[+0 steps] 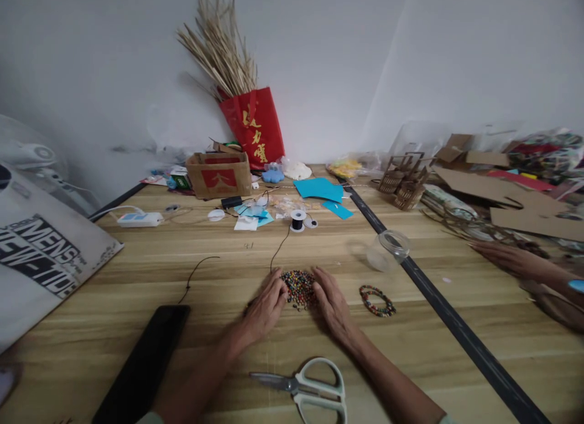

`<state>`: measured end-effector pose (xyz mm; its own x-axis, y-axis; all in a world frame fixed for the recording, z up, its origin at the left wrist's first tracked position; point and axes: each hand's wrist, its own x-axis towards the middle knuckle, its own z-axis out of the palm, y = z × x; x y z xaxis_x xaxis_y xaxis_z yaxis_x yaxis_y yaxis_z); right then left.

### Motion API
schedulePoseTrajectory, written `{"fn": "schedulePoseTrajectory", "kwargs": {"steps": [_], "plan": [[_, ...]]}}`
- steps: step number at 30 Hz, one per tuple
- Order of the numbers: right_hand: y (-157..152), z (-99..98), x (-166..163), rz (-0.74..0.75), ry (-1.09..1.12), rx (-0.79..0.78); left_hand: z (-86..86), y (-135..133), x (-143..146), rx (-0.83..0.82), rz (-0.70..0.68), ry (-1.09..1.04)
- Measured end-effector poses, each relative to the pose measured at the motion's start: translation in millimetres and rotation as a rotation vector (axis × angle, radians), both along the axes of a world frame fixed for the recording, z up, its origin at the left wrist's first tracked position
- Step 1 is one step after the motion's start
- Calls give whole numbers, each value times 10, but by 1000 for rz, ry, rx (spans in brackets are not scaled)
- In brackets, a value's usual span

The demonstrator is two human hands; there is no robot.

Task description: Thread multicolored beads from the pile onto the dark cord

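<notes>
A small heap of mixed-colour beads [298, 287] lies on the wooden table [182, 290]. My left hand [267, 308] rests flat against the heap's left side with its fingers stretched out. My right hand [333, 305] lies flat against the heap's right side, fingers out too. Neither hand holds anything. A finished bead bracelet [377, 300] lies just right of my right hand. A black thread [279, 247] runs from the heap up to a small spool [298, 220]. A clear plastic jar [387, 250] lies tipped on its side beyond the bracelet.
Scissors [308, 387] lie near the front edge between my arms. A black phone [143, 363] sits front left. A cardboard box [219, 174], a red bag of sticks [253, 126] and blue paper [319, 190] stand at the back. Another person's hand [506, 257] rests at right among cardboard pieces.
</notes>
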<state>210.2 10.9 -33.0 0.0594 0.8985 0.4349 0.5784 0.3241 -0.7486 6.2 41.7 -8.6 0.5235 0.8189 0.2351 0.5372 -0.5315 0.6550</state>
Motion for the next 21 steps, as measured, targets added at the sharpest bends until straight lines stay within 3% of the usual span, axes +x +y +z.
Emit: {"fn": "schedulePoseTrajectory", "kwargs": {"steps": [12,21], "plan": [[60,-34,-29,39,-196,-19,-243,317,144,-22,-29,-34],[150,44,-56,176,-276,-1,-97,337,238,7,-132,5]]}}
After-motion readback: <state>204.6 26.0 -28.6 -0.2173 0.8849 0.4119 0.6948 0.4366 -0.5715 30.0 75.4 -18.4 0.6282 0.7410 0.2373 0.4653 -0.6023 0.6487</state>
